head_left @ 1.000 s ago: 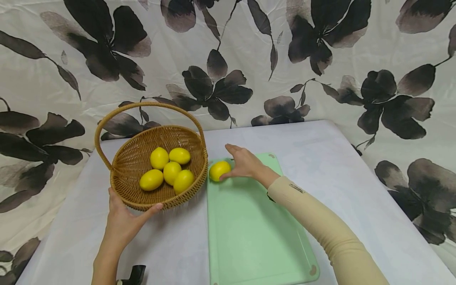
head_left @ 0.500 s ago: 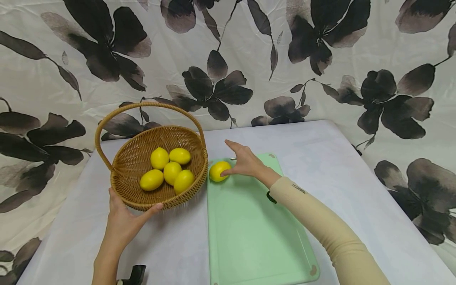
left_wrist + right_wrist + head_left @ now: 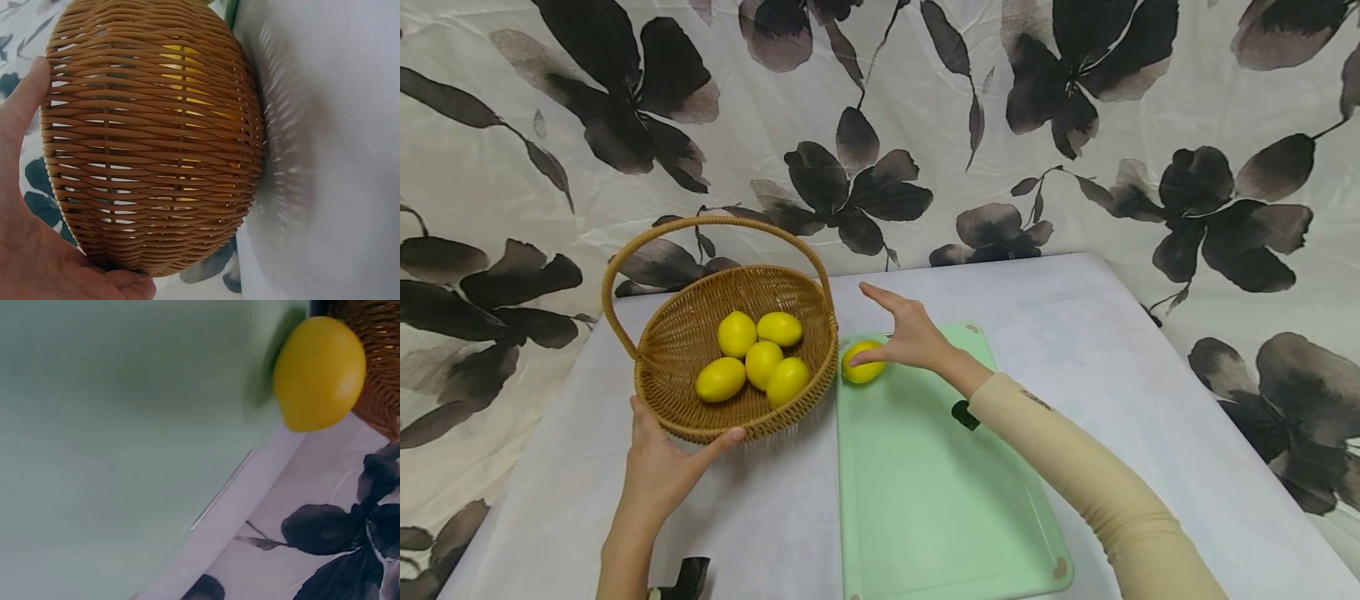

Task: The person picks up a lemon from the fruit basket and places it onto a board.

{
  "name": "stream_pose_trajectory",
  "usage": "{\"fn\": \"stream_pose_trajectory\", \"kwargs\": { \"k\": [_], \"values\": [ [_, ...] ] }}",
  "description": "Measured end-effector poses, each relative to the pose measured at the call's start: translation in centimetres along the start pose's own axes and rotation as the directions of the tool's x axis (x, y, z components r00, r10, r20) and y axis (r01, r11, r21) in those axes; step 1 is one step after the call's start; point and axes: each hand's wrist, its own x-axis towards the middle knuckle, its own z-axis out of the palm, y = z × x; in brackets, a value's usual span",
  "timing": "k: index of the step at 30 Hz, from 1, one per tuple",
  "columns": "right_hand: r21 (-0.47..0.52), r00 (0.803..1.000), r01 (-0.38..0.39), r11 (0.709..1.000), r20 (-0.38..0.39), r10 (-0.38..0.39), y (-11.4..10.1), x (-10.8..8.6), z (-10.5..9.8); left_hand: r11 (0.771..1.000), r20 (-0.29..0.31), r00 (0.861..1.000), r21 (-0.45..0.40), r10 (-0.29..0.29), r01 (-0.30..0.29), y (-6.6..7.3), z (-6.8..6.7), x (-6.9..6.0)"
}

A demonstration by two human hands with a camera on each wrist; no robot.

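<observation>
Tablecloth of plain white material [image 3: 760, 533] lies under everything, and nearest, at the right, comes a long beige cloth sleeve [image 3: 1090, 479]. Beside it lies a flat rectangular pale green board [image 3: 940, 492], with its long side going away from the person, probably so that the right hand can work over its whole length. The left hand [image 3: 658, 467] grasps the near wall of a round brown woven basket [image 3: 677, 333] with an arched handle: the thumb lies at the rim and the fingers go round the side, and this hold seems meant to make the basket steady. One oval yellow lemon [image 3: 862, 376] is on the far left corner of the board, just beside the basket; such a place perhaps makes the way between them short. The right hand [image 3: 913, 337] grasps nothing, its fingers are spread wide; its thumb passes before the lemon, but whether they touch, one cannot tell. Inside the basket rest five other yellow lemons [image 3: 763, 364], gathered close, perhaps because the curved wall lets them roll together. Behind hangs a pale fabric [image 3: 880, 125] with dark flowers.
</observation>
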Motion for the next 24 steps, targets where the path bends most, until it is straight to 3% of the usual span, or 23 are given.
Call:
{"fn": "stream_pose_trajectory", "kwargs": {
  "k": [10, 24],
  "values": [
    [0.045, 0.998, 0.066, 0.997, 0.015, -0.067, -1.9, 0.7, 0.4, 1.000, -0.002, 1.000, 0.006, -0.019, 0.019, 0.1, 0.0, 0.0],
    [0.051, 0.990, 0.112, 0.992, 0.085, -0.116, -4.2, 2.8, 1.5, 0.999, -0.024, 0.999, -0.022, 0.026, -0.027, -0.3, 0.1, -0.1]
  ]
}}
